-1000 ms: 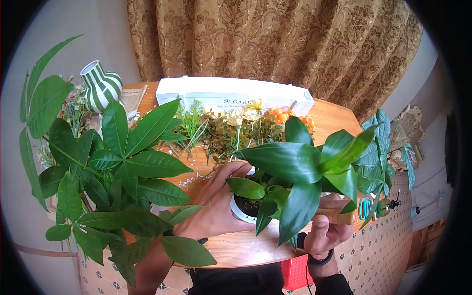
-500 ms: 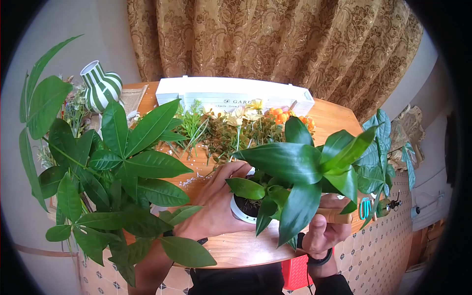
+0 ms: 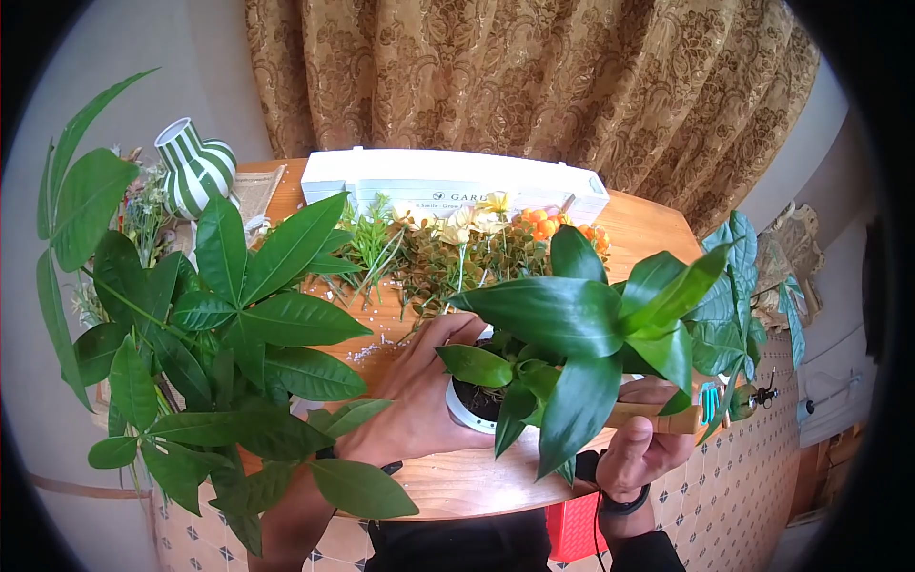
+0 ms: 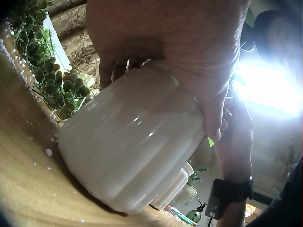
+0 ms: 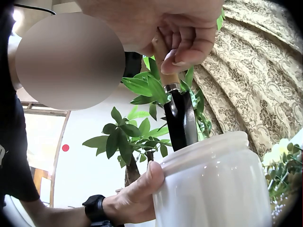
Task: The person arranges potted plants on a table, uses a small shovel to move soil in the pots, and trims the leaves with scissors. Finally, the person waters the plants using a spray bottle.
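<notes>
My left hand (image 3: 415,410) grips the side of a white pot (image 4: 132,142), which stands on the wooden table. Dark soil (image 3: 479,398) shows inside the rim, and a plant with broad glossy leaves (image 3: 562,319) rises over the pot, covering part of it in the head view. My right hand (image 3: 640,462) holds a small trowel (image 5: 181,118) by its wooden handle (image 3: 672,419). In the right wrist view the black blade slants down into the pot's mouth, its tip hidden behind the rim.
A large leafy plant (image 3: 253,319) spreads over the left side. Behind the pot lie artificial greenery and yellow flowers (image 3: 457,229), before a white planter box (image 3: 419,176). A striped vase (image 3: 195,172) stands back left. White granules (image 3: 372,348) dot the table; a spray bottle (image 4: 195,215) stands beyond the pot.
My right hand and the trowel handle have shifted slightly to the right, away from the pot. The left hand and the pot stay in place.
</notes>
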`<state>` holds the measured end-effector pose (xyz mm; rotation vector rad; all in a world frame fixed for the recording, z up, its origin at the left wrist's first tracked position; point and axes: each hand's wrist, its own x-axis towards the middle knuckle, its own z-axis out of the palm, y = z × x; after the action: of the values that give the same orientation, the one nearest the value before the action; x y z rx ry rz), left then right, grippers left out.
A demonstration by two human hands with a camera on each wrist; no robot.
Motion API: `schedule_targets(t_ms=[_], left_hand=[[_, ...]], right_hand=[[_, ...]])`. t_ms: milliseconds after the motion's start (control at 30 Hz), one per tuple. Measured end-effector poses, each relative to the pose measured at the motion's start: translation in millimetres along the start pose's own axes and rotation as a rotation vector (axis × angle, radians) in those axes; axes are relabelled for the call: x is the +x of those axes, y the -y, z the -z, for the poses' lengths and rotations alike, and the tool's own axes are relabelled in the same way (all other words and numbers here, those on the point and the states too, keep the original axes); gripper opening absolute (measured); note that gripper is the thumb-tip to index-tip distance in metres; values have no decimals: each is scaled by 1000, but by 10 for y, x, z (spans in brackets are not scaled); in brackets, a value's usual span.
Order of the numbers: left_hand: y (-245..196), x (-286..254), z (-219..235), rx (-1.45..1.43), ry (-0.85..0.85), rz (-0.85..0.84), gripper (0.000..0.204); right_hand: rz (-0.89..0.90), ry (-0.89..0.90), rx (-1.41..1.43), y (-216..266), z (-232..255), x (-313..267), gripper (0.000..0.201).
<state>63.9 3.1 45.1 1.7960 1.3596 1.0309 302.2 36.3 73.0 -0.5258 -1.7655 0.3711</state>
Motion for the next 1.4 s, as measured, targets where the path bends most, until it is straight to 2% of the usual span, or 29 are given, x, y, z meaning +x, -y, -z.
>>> schedule_targets(t_ms=[167, 267, 367, 433, 667, 867, 967, 1067, 1267, 1400], left_hand=[[-4, 2, -3, 23, -18, -38, 83], [32, -9, -27, -4, -17, -8, 86], [4, -14, -17, -30, -5, 48, 88], [13, -17, -23, -33, -2, 47, 91], [58, -11, -51, 13, -17, 2, 91], [57, -3, -52, 14, -4, 10, 90], [24, -2, -36, -8, 1, 11, 90], [19, -7, -31, -22, 0, 39, 89], [-9, -4, -15, -2, 5, 19, 88], [3, 1, -2, 26, -22, -58, 88]], right_hand=[[20, 0, -22, -33, 24, -24, 30], [24, -73, 14, -48, 19, -52, 32], [4, -42, 29, -4, 39, -22, 31], [-21, 48, 22, 12, 58, -20, 30], [-1, 49, 43, -6, -9, -22, 27], [42, 39, 43, -37, -66, -10, 24], [-13, 33, 55, -21, -72, -2, 24], [35, 38, 38, -32, -60, 5, 24], [32, 35, -2, -27, 2, -1, 28], [18, -4, 65, -27, -19, -16, 29]])
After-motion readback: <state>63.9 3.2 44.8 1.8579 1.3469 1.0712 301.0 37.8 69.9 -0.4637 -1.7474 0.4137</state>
